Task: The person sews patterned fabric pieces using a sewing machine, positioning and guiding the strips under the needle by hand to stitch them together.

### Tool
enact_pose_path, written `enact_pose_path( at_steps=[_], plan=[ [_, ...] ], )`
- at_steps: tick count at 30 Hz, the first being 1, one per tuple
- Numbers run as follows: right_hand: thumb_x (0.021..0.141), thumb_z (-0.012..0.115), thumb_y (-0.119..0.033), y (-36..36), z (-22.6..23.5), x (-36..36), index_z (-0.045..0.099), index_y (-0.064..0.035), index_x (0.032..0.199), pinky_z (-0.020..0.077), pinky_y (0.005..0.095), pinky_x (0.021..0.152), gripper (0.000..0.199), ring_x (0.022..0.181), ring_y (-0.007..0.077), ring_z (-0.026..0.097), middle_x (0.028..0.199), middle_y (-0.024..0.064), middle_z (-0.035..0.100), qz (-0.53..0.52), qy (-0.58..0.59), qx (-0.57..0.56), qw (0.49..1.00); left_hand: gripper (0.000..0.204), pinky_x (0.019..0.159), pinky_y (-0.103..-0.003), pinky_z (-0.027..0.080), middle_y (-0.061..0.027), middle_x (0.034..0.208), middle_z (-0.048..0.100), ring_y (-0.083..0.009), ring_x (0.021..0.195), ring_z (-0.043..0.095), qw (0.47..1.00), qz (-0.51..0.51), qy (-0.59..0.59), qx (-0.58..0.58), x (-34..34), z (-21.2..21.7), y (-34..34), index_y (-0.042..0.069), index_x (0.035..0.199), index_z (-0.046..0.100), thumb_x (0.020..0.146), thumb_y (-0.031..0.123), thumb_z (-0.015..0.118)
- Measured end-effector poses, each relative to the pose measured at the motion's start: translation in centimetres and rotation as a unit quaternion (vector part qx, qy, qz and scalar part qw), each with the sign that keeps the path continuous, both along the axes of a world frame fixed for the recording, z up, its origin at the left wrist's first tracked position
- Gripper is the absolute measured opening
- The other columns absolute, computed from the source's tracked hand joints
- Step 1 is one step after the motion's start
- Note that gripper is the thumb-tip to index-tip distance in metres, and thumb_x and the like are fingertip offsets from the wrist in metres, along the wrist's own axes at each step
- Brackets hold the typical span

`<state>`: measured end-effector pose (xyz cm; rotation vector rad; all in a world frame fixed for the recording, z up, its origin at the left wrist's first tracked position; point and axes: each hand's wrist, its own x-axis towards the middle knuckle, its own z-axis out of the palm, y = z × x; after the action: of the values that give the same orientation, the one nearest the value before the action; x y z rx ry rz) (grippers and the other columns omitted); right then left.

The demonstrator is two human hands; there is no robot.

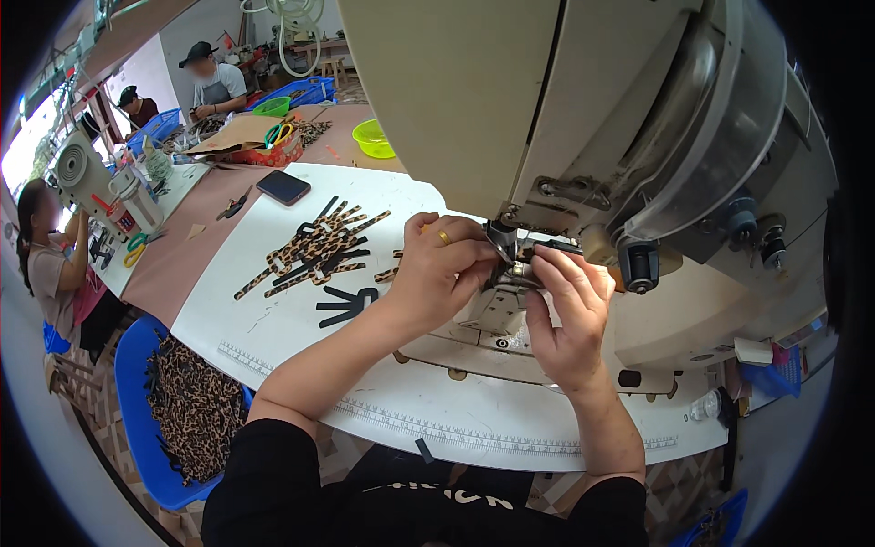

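A: Item one, the work piece?
B: Dark strip [558, 246], narrow, at the machine [456, 91], just beside the presser foot. Its far end is hidden.
A: Handling?
B: Judged light, soft and bendable; not fragile, possibly a little slick. Best held flat near the foot, fingertips on its edges, clear of the needle area.
A: Hands?
B: Left hand [442, 269], gold ring: fingers curled in at the foot; what they hold is hidden, so grasp cannot be told. Right hand [574, 314]: fingertips at the strip, thumb apart; whether it grips, cannot tell.
A: Surface?
B: White table [214, 305], ruler [456, 433] along the near edge. On it: leopard strips [314, 246], loosely heaped; black strips [339, 310], fanned; phone [283, 188], dark screen.
A: Room?
B: Blue basket [137, 401], left of the table, holding leopard pieces [196, 406]. Green bowl [375, 151] beyond the table. Tiled floor [547, 490]. Three co-workers: one at left [55, 264], two at the back [219, 84].
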<state>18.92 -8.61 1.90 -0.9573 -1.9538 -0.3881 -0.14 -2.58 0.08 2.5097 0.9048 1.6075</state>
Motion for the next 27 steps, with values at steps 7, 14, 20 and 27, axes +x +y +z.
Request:
enact_pose_path(
  at_steps=[7, 14, 20, 27],
  plan=[
    [0.088, 0.057, 0.003, -0.6, -0.7, 2.0, 0.048, 0.0015, 0.111, 0.0472, 0.0254, 0.067, 0.025, 0.073, 0.0135, 0.059, 0.086, 0.0083, 0.060, -0.005, 0.126, -0.065, 0.990, 0.013, 0.081, -0.032, 0.045, -0.0028, 0.087, 0.063, -0.0137, 0.084, 0.060, 0.922, -0.183, -0.120, -0.319, -0.6, 0.5, 0.1, 0.003, 0.097, 0.068, 0.086, 0.009, 0.064],
    [0.086, 0.061, 0.002, -1.5, 0.2, -0.9, 0.055, 0.0035, 0.100, 0.0435, 0.0204, 0.059, 0.016, 0.063, 0.0051, 0.053, 0.076, 0.0035, 0.062, 0.115, 0.195, -0.226, 0.947, 0.032, 0.070, -0.022, 0.051, -0.0064, 0.093, 0.064, -0.0097, 0.083, 0.061, 0.806, -0.251, -0.246, -0.477, 0.3, 0.5, -1.8, -0.005, 0.110, 0.057, 0.085, 0.011, 0.070],
    [0.088, 0.057, 0.004, -1.8, -0.6, -1.5, 0.055, 0.0053, 0.104, 0.0457, 0.0195, 0.056, 0.016, 0.066, 0.0054, 0.058, 0.078, 0.0064, 0.065, 0.166, 0.263, -0.334, 0.890, 0.022, 0.072, -0.023, 0.053, -0.0076, 0.092, 0.065, -0.0105, 0.083, 0.062, 0.827, -0.215, -0.254, -0.452, 1.0, -0.1, -2.3, -0.004, 0.102, 0.058, 0.085, 0.006, 0.070],
    [0.091, 0.054, 0.004, -0.9, -1.3, -0.8, 0.056, 0.0051, 0.108, 0.0472, 0.0186, 0.055, 0.017, 0.066, 0.0048, 0.056, 0.086, 0.0059, 0.065, 0.167, 0.256, -0.315, 0.899, 0.013, 0.073, -0.024, 0.051, -0.0056, 0.090, 0.066, -0.0109, 0.080, 0.062, 0.836, -0.199, -0.245, -0.449, 1.1, 0.0, -2.3, -0.001, 0.092, 0.064, 0.083, 0.006, 0.071]
  ],
)
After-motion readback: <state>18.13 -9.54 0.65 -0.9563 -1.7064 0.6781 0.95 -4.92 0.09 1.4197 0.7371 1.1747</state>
